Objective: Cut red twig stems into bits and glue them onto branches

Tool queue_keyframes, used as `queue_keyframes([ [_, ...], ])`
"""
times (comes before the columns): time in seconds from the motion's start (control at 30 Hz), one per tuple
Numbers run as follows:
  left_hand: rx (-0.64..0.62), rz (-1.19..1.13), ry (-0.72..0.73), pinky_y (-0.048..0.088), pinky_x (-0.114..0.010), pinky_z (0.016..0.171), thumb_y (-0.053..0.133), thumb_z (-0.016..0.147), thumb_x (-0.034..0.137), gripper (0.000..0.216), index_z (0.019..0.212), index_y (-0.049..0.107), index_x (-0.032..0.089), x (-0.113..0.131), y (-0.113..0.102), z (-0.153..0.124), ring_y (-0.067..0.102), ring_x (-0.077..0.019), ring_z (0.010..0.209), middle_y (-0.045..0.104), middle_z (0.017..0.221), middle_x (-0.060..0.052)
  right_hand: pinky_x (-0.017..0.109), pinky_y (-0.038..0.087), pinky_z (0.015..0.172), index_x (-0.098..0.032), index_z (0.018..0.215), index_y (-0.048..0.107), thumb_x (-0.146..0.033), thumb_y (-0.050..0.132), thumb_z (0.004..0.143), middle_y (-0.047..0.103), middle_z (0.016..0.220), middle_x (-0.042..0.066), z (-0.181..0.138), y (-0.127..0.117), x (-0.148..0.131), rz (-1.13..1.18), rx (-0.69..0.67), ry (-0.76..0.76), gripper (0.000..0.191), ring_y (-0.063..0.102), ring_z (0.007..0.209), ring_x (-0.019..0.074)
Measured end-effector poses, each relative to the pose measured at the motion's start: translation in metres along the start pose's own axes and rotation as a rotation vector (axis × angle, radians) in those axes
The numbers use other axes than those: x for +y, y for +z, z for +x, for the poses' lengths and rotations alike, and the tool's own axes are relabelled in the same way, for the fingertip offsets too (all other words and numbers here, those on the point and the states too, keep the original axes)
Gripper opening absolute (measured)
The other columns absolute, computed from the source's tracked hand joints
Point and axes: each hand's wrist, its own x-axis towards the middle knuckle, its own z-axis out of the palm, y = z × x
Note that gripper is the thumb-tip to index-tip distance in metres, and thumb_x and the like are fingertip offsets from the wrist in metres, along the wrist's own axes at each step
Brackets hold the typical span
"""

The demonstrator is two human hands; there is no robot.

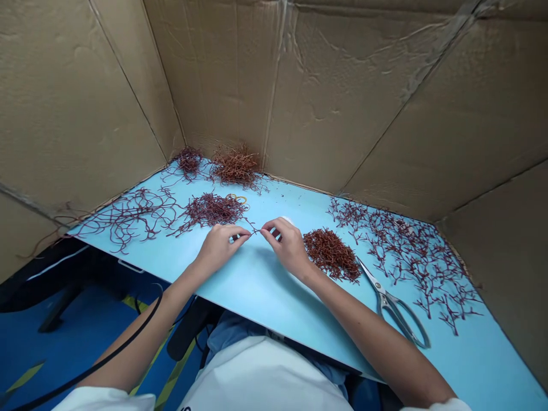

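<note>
Between my fingertips, above the middle of the light blue table [257, 274], is a small branched reddish-brown twig-like piece [253, 230]. My left hand [220, 245] pinches its left side with thumb and forefinger. From the other side, my right hand [286, 242] pinches it the same way. Just beyond my left hand lies a pile of dark red twig-like pieces [212, 209], with yellow rubber bands [237, 199] at its edge. To the right of my right hand sits a dense heap of short brown pieces [331, 254].
Scissors [394, 305] lie partly open by my right forearm. Many branched pieces [402, 245] spread over the right side. Long dark red strands [128, 217] lie loose at left. Two more piles, one brown [237, 166] and one dark red [188, 161], touch the cardboard walls [342, 91].
</note>
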Motion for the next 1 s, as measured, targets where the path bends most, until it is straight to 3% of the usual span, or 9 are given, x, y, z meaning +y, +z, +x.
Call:
queue_keyframes([
  [0.2,-0.084,0.052,0.102,0.055,-0.034,0.079,0.062,0.101,0.03,0.022,0.097,0.083,0.024,0.007,0.002,-0.003,0.073,-0.0223,0.084,0.08,0.094,-0.006,0.033,0.052,0.074,-0.022,0.088,0.07,-0.034,0.064,0.1,0.073,0.09,0.006,0.0,0.006,-0.005,0.176,0.047,0.04,0.017,0.064,0.078,0.0187],
  [0.37,-0.081,0.413,0.081,0.054,-0.043,0.088,0.057,0.102,0.031,0.027,0.101,0.083,0.024,-0.01,-0.013,-0.005,0.07,-0.0295,0.096,0.078,0.101,-0.01,0.032,0.049,0.07,-0.022,0.088,0.069,-0.04,0.063,0.098,0.071,0.086,0.005,0.001,-0.007,-0.002,0.249,0.14,0.159,0.021,0.062,0.075,0.0184],
  [0.47,-0.079,0.553,0.049,0.054,-0.05,0.091,0.06,0.1,0.037,0.028,0.097,0.083,0.022,-0.025,-0.032,-0.007,0.066,-0.0345,0.099,0.077,0.106,-0.013,0.031,0.048,0.07,-0.022,0.088,0.069,-0.041,0.063,0.097,0.071,0.086,0.004,0.0,-0.024,0.013,0.188,0.15,0.195,0.022,0.061,0.074,0.018],
  [0.6,0.043,0.461,0.055,0.054,-0.049,0.1,0.059,0.101,0.041,0.032,0.105,0.083,0.02,-0.028,-0.043,0.004,0.067,-0.0329,0.105,0.078,0.112,-0.012,0.033,0.047,0.078,-0.023,0.086,0.069,-0.039,0.062,0.097,0.072,0.092,0.005,-0.005,-0.045,0.036,0.028,0.152,0.189,0.021,0.063,0.082,0.0202],
  [0.67,0.075,0.363,0.061,0.055,-0.045,0.1,0.057,0.102,0.039,0.032,0.111,0.081,0.02,-0.018,-0.035,0.02,0.071,-0.0302,0.106,0.079,0.115,-0.011,0.034,0.046,0.079,-0.023,0.087,0.069,-0.038,0.062,0.097,0.071,0.093,0.006,-0.006,-0.051,0.044,-0.013,0.145,0.199,0.019,0.063,0.085,0.0214],
  [0.8,-0.096,0.246,0.09,0.055,-0.041,0.101,0.058,0.102,0.031,0.03,0.121,0.078,0.021,0.008,0.003,0.067,0.075,-0.0278,0.107,0.081,0.119,-0.009,0.034,0.044,0.076,-0.023,0.088,0.069,-0.037,0.06,0.098,0.07,0.093,0.006,-0.004,-0.051,0.056,-0.09,0.13,0.223,0.019,0.062,0.083,0.0225],
  [0.87,-0.151,0.235,0.083,0.054,-0.043,0.103,0.059,0.101,0.028,0.028,0.12,0.079,0.02,0.016,0.023,0.088,0.074,-0.0298,0.112,0.081,0.122,-0.011,0.034,0.044,0.076,-0.023,0.087,0.068,-0.035,0.061,0.098,0.07,0.092,0.006,-0.003,-0.049,0.06,-0.116,0.12,0.225,0.018,0.062,0.082,0.0223],
  [1.0,-0.197,0.195,0.073,0.057,-0.039,0.09,0.066,0.096,0.024,0.019,0.105,0.083,0.019,0.017,0.048,0.112,0.077,-0.0295,0.096,0.084,0.104,-0.011,0.033,0.045,0.075,-0.023,0.087,0.069,-0.032,0.061,0.098,0.07,0.091,0.005,0.0,-0.047,0.066,-0.146,0.102,0.216,0.016,0.062,0.082,0.0215],
])
